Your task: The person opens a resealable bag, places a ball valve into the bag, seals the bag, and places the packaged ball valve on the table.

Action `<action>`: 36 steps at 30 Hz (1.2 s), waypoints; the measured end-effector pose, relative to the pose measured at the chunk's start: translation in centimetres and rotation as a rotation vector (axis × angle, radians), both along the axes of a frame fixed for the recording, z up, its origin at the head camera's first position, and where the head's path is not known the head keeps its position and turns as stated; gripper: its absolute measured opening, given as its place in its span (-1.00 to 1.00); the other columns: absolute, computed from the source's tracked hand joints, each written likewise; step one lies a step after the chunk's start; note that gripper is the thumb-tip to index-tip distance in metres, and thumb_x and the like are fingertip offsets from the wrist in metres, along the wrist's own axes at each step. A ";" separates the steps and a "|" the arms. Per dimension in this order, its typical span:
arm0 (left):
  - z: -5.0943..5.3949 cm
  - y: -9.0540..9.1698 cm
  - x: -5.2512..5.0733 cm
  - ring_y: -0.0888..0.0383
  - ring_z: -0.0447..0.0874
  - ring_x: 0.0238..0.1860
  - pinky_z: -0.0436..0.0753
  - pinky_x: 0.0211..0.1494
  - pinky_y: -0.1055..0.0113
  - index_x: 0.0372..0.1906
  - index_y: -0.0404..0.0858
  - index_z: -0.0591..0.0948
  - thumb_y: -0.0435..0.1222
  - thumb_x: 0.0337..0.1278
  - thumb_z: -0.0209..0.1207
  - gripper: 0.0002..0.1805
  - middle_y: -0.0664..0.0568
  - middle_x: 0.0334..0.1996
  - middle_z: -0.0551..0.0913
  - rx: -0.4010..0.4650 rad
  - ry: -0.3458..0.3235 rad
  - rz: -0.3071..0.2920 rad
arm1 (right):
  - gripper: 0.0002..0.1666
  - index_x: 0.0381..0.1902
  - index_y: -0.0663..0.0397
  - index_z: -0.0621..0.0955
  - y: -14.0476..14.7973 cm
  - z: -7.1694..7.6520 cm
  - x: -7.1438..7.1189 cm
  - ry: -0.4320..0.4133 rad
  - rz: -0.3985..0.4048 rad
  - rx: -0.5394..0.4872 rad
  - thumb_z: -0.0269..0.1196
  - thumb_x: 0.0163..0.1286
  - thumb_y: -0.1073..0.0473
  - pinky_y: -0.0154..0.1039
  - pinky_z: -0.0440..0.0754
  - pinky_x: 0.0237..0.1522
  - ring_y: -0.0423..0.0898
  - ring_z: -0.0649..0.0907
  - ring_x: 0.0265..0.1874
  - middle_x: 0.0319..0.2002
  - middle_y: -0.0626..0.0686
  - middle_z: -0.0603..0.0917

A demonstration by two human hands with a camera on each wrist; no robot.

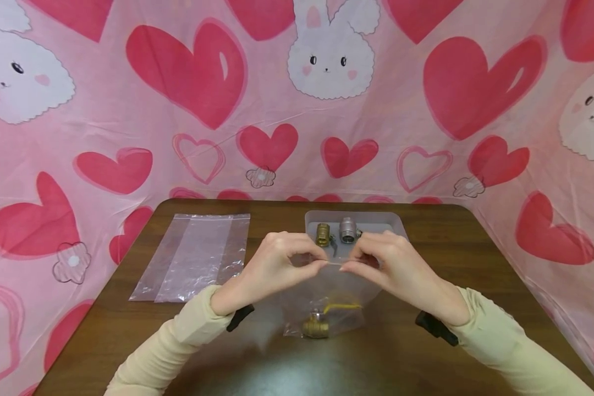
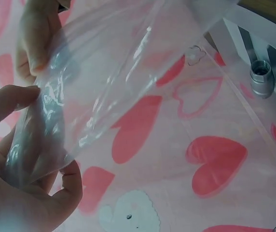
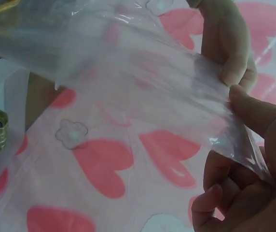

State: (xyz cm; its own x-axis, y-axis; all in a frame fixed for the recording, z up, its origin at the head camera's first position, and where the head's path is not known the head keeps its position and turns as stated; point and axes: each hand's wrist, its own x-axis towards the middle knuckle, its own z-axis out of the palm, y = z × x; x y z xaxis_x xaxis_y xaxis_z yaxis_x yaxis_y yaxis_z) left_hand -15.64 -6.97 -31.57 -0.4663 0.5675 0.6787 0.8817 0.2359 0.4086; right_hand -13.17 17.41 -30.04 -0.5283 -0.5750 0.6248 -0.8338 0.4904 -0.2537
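You have a clear, thin plastic bag [image 1: 324, 289] pinched at its top edge, with thumb and fingers of your left hand [image 1: 277, 264] and right hand [image 1: 401, 269] close together. It drapes down toward the near side, creased and glossy. Inside, at its near end and left of its middle, sits a brass valve [image 1: 315, 328], its yellow lever [image 1: 345, 306] reaching right above the body. You cannot tell whether the valve touches the table.
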 end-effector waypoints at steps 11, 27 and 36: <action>0.1 -1.4 -0.3 0.40 0.62 -0.42 0.55 -0.36 0.49 -0.35 -0.10 0.78 -0.36 0.03 0.41 -0.91 0.20 -0.44 0.76 0.004 -0.013 0.046 | -0.84 -0.34 -0.19 0.64 1.8 0.0 0.2 0.040 -0.025 0.053 0.45 0.20 0.15 -0.38 0.44 -0.28 -0.43 0.49 -0.46 -0.46 -0.29 0.62; -0.6 -3.2 -0.5 0.37 0.64 -0.44 0.52 -0.32 0.56 -0.42 -0.09 0.78 -0.26 -0.09 0.49 -0.90 0.19 -0.49 0.76 0.040 -0.015 0.152 | -0.47 -0.69 -0.19 0.39 3.2 -0.2 0.0 0.110 -0.097 0.017 0.20 0.29 -0.33 -0.57 0.20 -0.47 -0.46 0.20 -0.58 -0.71 -0.32 0.30; -0.1 -4.6 -0.9 0.24 0.69 -0.35 0.51 -0.29 0.53 -0.07 -0.24 0.76 -0.47 0.12 0.31 -0.74 0.01 -0.17 0.82 -0.051 -0.113 0.055 | -0.86 -0.37 -0.15 0.67 4.6 0.1 0.6 0.013 0.005 -0.016 0.34 0.29 -0.03 -0.61 0.39 -0.51 -0.43 0.46 -0.52 -0.50 -0.23 0.60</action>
